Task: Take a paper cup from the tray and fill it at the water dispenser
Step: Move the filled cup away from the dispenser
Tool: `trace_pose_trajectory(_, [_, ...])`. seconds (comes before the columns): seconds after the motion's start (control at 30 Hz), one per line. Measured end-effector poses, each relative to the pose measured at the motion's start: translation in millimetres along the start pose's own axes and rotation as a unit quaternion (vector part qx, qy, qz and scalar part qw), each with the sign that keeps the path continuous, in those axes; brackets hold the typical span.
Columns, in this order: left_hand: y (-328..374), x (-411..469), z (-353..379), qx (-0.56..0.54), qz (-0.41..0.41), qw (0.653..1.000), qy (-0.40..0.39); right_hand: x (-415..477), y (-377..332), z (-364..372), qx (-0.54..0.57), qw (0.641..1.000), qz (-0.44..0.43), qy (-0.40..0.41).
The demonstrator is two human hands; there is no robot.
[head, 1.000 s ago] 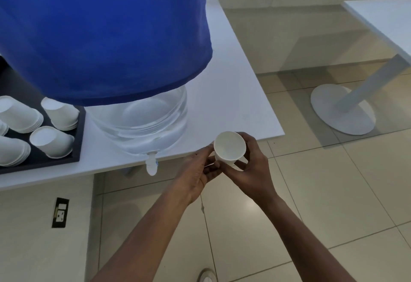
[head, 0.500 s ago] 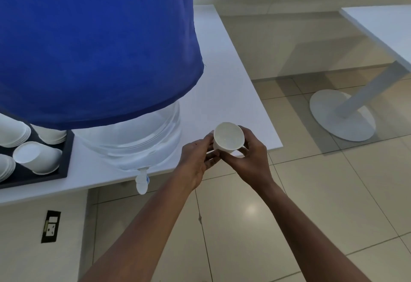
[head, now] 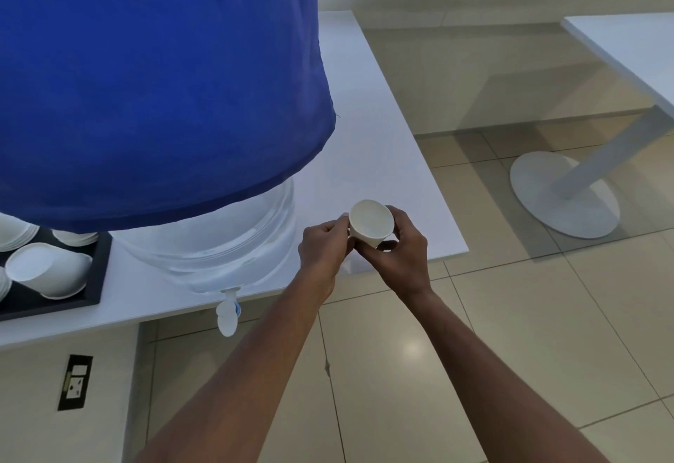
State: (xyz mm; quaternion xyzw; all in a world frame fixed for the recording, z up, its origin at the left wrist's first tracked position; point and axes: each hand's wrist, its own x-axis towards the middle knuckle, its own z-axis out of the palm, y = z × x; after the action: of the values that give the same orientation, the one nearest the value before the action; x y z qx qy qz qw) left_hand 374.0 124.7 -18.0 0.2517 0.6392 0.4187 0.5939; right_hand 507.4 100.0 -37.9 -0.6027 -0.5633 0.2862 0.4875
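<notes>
Both hands hold a white paper cup over the table's front right corner, to the right of the dispenser and its tap. The cup is tilted, its round mouth facing the camera, inside plain and dry-looking. The left hand pinches its left side; the right hand wraps fingers around its base. More cups lie on the black tray at left

Wall socket — second table
</notes>
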Motion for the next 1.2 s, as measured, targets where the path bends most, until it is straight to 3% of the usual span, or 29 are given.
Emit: trace_pose_trajectory(1.2, [-5,0,-9,0.088,0.016,0.996,0.019,-2,17,15,-0.05,0.996,0.074,-0.023])
